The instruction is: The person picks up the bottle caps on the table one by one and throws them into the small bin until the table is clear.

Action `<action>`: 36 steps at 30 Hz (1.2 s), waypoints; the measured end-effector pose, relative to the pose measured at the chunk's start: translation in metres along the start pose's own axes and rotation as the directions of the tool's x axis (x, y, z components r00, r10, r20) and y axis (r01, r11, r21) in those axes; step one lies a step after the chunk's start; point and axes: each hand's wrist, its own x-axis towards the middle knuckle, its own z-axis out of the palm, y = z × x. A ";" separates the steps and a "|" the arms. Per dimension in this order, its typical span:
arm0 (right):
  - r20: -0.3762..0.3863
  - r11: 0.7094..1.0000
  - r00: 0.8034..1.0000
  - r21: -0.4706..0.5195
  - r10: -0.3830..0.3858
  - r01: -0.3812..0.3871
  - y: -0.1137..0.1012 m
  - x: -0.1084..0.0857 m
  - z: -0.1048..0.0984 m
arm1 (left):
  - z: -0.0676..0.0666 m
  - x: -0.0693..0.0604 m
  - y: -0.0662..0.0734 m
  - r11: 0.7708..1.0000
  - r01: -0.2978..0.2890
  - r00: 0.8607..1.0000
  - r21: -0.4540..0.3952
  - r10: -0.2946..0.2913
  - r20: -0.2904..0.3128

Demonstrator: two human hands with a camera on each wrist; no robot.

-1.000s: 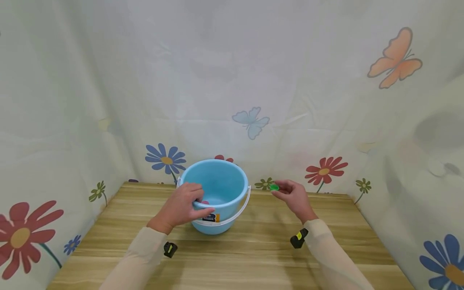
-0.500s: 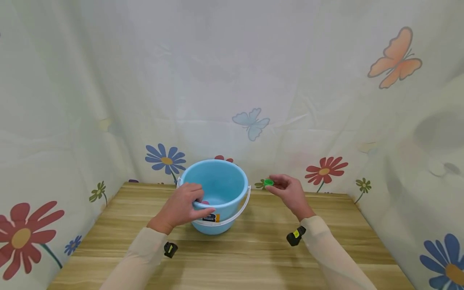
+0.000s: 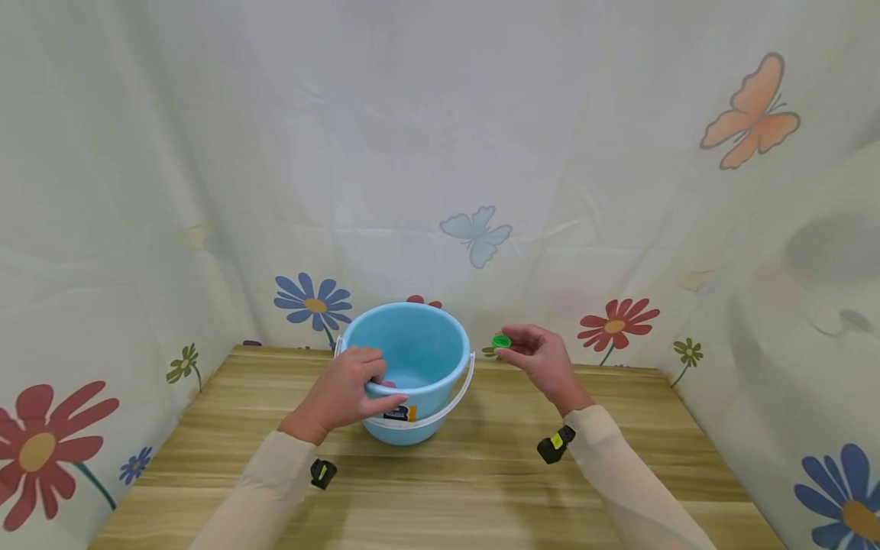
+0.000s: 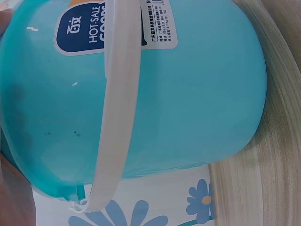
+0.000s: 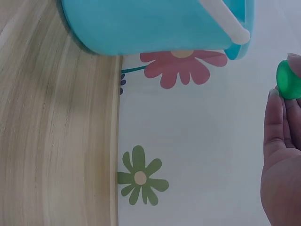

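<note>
A light blue plastic bucket (image 3: 412, 416) stands upright on the table, its white handle (image 3: 450, 405) hanging down at the front. My left hand (image 3: 347, 389) grips the bucket's near left rim, thumb outside and fingers over the inner side. Something pink (image 3: 389, 385) shows inside beside those fingers; its kind is hidden. To the right of the bucket and above the table, my right hand (image 3: 543, 363) pinches a small green bottle cap (image 3: 501, 341) between thumb and fingers. In the right wrist view the green cap (image 5: 288, 80) shows a ridged side, apart from the bucket.
The wood-grain table (image 3: 440, 496) runs back to a pale curtain (image 3: 385, 191) printed with flowers and butterflies, which also hangs at both sides. A label (image 4: 89, 28) is stuck on the bucket's wall. Each wrist carries a small black camera (image 3: 555, 444).
My right hand has moved a little left and upward with the green bottle cap, closer to the bucket. The left hand and the bucket have stayed in place.
</note>
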 end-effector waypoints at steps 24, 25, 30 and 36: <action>0.024 0.998 0.998 -0.017 -0.058 0.059 -0.020 0.010 0.025 | 0.000 0.000 0.002 1.000 0.011 1.000 -0.003 -0.011 0.005; 0.024 0.998 0.998 -0.014 -0.060 0.060 -0.021 0.011 0.026 | 0.000 0.000 0.002 1.000 0.007 1.000 -0.004 -0.007 0.002; 0.025 0.998 0.997 0.010 -0.068 0.068 -0.024 0.015 0.032 | 0.000 0.000 0.001 1.000 -0.011 1.000 -0.014 0.011 -0.014; 0.030 0.998 0.997 0.022 -0.066 0.065 -0.027 0.016 0.041 | 0.001 -0.001 0.001 1.000 -0.022 0.999 -0.016 0.021 -0.029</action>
